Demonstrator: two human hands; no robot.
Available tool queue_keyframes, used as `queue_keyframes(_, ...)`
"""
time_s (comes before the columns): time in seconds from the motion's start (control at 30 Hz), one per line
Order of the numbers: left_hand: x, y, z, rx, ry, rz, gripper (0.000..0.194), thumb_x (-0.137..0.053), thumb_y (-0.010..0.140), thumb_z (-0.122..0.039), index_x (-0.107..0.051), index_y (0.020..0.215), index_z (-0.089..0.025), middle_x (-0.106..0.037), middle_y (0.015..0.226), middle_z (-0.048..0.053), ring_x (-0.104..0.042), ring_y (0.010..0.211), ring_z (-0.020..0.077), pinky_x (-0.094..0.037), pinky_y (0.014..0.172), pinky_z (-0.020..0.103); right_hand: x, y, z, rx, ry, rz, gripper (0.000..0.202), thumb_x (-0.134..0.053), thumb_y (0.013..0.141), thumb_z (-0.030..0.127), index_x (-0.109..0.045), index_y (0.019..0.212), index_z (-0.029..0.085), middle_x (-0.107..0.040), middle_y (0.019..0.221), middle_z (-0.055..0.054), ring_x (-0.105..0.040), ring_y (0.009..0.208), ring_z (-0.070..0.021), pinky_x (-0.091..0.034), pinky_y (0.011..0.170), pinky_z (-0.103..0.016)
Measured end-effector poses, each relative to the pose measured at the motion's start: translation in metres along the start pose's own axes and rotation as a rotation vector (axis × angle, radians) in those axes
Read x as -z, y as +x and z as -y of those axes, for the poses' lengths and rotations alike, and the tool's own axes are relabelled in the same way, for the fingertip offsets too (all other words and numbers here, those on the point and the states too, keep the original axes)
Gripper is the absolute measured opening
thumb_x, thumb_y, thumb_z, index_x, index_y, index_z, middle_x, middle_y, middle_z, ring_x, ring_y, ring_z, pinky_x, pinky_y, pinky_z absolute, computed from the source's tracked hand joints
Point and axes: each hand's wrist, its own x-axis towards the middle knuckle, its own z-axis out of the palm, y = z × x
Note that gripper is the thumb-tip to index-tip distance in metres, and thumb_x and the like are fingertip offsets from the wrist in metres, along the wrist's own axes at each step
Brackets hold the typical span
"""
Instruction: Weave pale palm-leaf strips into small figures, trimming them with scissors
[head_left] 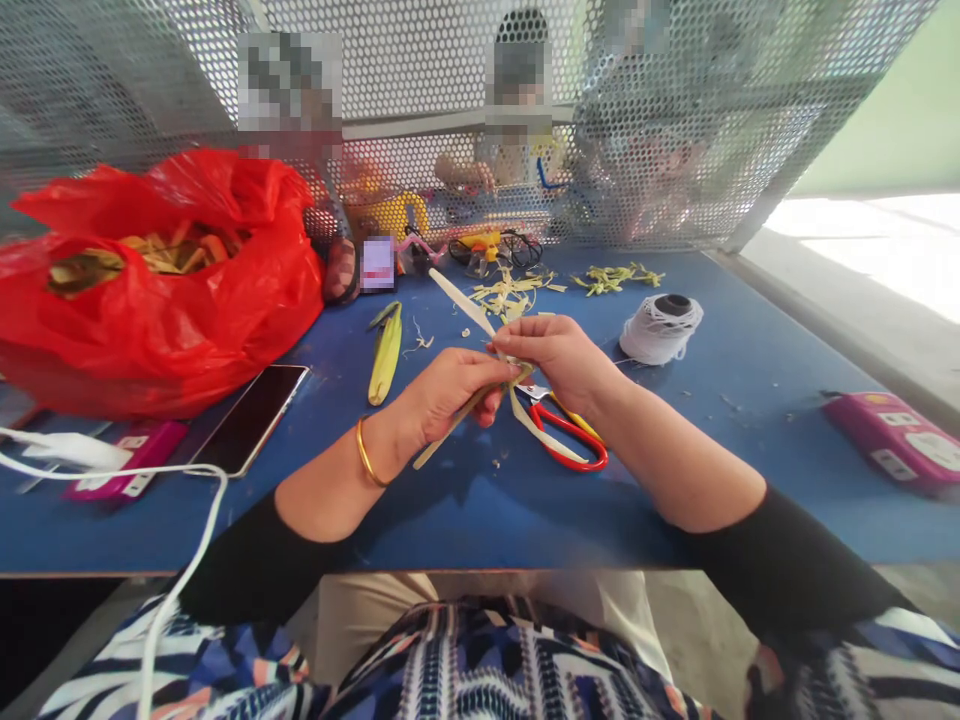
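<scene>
Clock directions taken from the two hands, 12 being the far side.

Item: left hand [448, 388], gold bracelet at wrist. Fingers curled, closed in a pinch; the strips [471, 413] are gripped between thumb and fingers.

Item: right hand [556, 352]. Thumb and forefinger pressed together; the same strips are pinched just beside the left fingertips. By both hands the strips are held above the tabletop [450, 510], pale and green, crossed where gripped; one broad pale end is pointed toward 11 o'clock, one greenish end toward 7, another pale length toward 4, over the scissors.

Item: scissors [564, 450], red and yellow handles, laid at 4 o'clock, partly covered by the strips.

Item: husk [385, 358], yellow-green, laid at 9 o'clock.

Item: scraps [510, 296], pale, strewn at 12; a greener pile [613, 279] is set near 2.

Item: spool [661, 330], white thread, dark core, stood between 2 and 3.

Item: phone [251, 420], dark-screened, placed between 8 and 9.

Item: red bag [247, 290], open, dry husks [176, 250] contained, between 9 and 10.

Item: power strip [892, 438], magenta and white, placed between 3 and 4.
</scene>
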Motion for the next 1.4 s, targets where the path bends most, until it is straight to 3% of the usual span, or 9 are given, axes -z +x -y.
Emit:
queue_keyframes(0.23, 0.005, -0.003, -0.005, 0.033, -0.043, 0.112, 0.015, -0.074, 0.075, -0.027, -0.074, 0.071, -0.013, -0.067, 0.058, 0.005, -0.059, 0.046, 0.0111, -0.049, 0.049, 0.022, -0.005, -0.002, -0.002, -0.008, 0.086, -0.067, 0.019, -0.074, 0.066, 0.028, -0.059, 0.064, 0.017, -0.058, 0.06, 0.002, -0.041, 0.045, -0.0059, -0.031, 0.042, -0.023)
queue_keyframes(0.5, 0.005, -0.004, -0.005, 0.045, -0.055, 0.201, 0.014, -0.077, 0.074, -0.026, -0.075, 0.072, -0.012, -0.068, 0.059, 0.006, -0.061, 0.048, 0.0124, -0.051, 0.051, 0.024, -0.01, -0.004, -0.006, -0.03, 0.072, -0.027, 0.021, -0.072, 0.073, 0.033, -0.059, 0.067, 0.018, -0.056, 0.059, 0.004, -0.033, 0.038, -0.0039, -0.024, 0.036, -0.023)
queue_keyframes(0.6, 0.003, -0.003, -0.006, 0.084, -0.09, 0.13, 0.013, -0.074, 0.075, -0.024, -0.074, 0.072, -0.012, -0.064, 0.055, 0.004, -0.058, 0.047, 0.0108, -0.049, 0.05, 0.022, -0.006, 0.0, -0.004, 0.082, -0.114, -0.086, 0.021, -0.069, 0.075, 0.037, -0.06, 0.067, 0.019, -0.053, 0.054, 0.005, -0.036, 0.042, -0.0062, -0.028, 0.042, -0.023)
queue_keyframes(0.7, 0.005, -0.001, -0.008, 0.087, -0.153, 0.039, 0.016, -0.069, 0.078, -0.028, -0.075, 0.076, -0.013, -0.066, 0.059, 0.004, -0.06, 0.048, 0.0113, -0.05, 0.053, 0.023, 0.004, 0.004, 0.002, 0.301, -0.436, -0.309, 0.029, -0.064, 0.08, 0.042, -0.064, 0.063, 0.018, -0.054, 0.055, 0.003, -0.046, 0.055, -0.0102, -0.034, 0.053, -0.025)
queue_keyframes(0.8, 0.009, 0.002, -0.01, 0.085, -0.214, 0.013, 0.024, -0.062, 0.082, -0.033, -0.075, 0.079, -0.013, -0.068, 0.062, 0.005, -0.062, 0.05, 0.0128, -0.052, 0.055, 0.025, 0.013, 0.006, 0.008, 0.264, -0.586, -0.379, 0.048, -0.058, 0.083, 0.056, -0.066, 0.055, 0.017, -0.051, 0.047, 0.001, -0.049, 0.057, -0.0128, -0.035, 0.058, -0.028)
queue_keyframes(0.93, 0.011, 0.003, -0.009, 0.048, -0.193, 0.006, 0.02, -0.063, 0.078, -0.031, -0.073, 0.079, -0.014, -0.069, 0.064, 0.005, -0.064, 0.051, 0.014, -0.052, 0.056, 0.026, 0.014, 0.007, 0.007, 0.046, -0.382, -0.144, 0.055, -0.065, 0.072, 0.066, -0.062, 0.049, 0.017, -0.059, 0.052, -0.002, -0.053, 0.058, -0.013, -0.042, 0.067, -0.03)
queue_keyframes(1.07, 0.008, 0.0, -0.008, 0.015, -0.151, -0.011, 0.018, -0.067, 0.073, -0.029, -0.073, 0.08, -0.014, -0.069, 0.063, 0.005, -0.064, 0.051, 0.0141, -0.051, 0.056, 0.025, 0.008, 0.005, 0.001, -0.041, -0.091, -0.022, 0.044, -0.081, 0.057, 0.057, -0.061, 0.054, 0.017, -0.058, 0.054, 0.001, -0.051, 0.056, -0.0115, -0.044, 0.065, -0.029)
queue_keyframes(1.27, 0.004, 0.003, -0.002, -0.001, -0.136, -0.01, 0.014, -0.068, 0.074, -0.027, -0.074, 0.076, -0.014, -0.069, 0.061, 0.004, -0.063, 0.051, 0.0128, -0.05, 0.057, 0.025, 0.001, 0.006, -0.011, 0.107, 0.003, -0.172, 0.037, -0.08, 0.057, 0.049, -0.057, 0.056, 0.019, -0.054, 0.053, 0.002, -0.044, 0.051, -0.0097, -0.04, 0.057, -0.028)
queue_keyframes(1.4, 0.004, 0.005, -0.002, 0.003, -0.207, -0.02, 0.015, -0.069, 0.077, -0.025, -0.075, 0.081, -0.012, -0.071, 0.065, 0.006, -0.066, 0.056, 0.0137, -0.053, 0.063, 0.026, 0.001, 0.012, -0.017, 0.071, -0.037, -0.225, 0.038, -0.075, 0.062, 0.053, -0.057, 0.058, 0.02, -0.054, 0.054, 0.001, -0.046, 0.053, -0.012, -0.04, 0.058, -0.03)
